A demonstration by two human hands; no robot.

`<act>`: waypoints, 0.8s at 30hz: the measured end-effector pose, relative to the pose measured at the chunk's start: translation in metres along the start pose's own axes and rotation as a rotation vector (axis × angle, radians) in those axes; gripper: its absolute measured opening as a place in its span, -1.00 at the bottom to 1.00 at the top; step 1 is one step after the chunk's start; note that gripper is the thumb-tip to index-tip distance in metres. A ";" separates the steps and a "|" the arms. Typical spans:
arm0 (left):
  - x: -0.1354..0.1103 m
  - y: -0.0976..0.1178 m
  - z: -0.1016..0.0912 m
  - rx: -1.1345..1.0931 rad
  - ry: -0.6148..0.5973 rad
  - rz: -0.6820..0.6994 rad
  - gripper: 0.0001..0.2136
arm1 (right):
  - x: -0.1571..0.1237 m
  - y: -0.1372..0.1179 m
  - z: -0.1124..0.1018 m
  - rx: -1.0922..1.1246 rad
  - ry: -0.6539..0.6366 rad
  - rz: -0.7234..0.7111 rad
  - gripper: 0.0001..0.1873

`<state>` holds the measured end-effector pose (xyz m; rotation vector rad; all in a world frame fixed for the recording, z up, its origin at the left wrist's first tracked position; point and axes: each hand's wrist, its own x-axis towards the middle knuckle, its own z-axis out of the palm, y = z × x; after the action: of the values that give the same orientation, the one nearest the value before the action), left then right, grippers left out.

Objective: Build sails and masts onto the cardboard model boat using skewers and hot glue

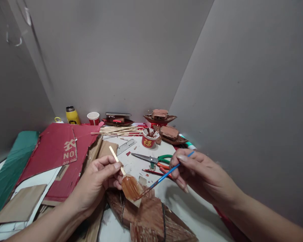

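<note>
Between thumb and fingers, my left hand grips a thin wooden stick with a small oar-like blade at its lower end, coated in wet brown paint. My right hand pinches a blue paintbrush, its bristles touching the blade's lower right edge. Under both lies a large brown model boat, with dark bands around it and ridged pieces on it. A red paper cup streaked with brown paint stands behind. Green-and-orange-handled scissors lie close to my right hand.
Red cardboard and brown cardboard pieces cover the left side. A clear ruler, thin wooden sticks and smaller model boats sit farther back. A yellow bottle and a second cup stand near the grey wall.
</note>
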<state>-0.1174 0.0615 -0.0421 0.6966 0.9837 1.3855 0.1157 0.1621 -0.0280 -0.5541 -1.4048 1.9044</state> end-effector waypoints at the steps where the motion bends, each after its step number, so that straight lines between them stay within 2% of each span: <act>1: 0.000 0.000 0.000 -0.001 0.000 -0.002 -0.82 | 0.000 -0.001 0.001 -0.003 0.006 -0.007 -0.74; 6: 0.000 -0.002 0.001 -0.001 -0.008 -0.005 -0.82 | 0.003 -0.003 0.006 -0.008 0.077 -0.072 -0.73; 9: -0.002 -0.002 0.004 -0.004 -0.016 -0.002 -0.80 | 0.005 -0.001 0.009 -0.017 0.096 -0.062 -0.72; 17: -0.001 -0.001 0.005 0.006 0.003 -0.007 -0.80 | 0.002 0.002 0.006 -0.033 -0.016 -0.050 -0.75; 24: 0.002 0.000 0.000 0.009 -0.001 0.007 -0.82 | -0.010 -0.003 -0.001 -0.088 0.001 -0.044 -0.77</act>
<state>-0.1177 0.0632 -0.0421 0.7078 0.9881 1.3872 0.1237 0.1561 -0.0257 -0.5613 -1.4937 1.8152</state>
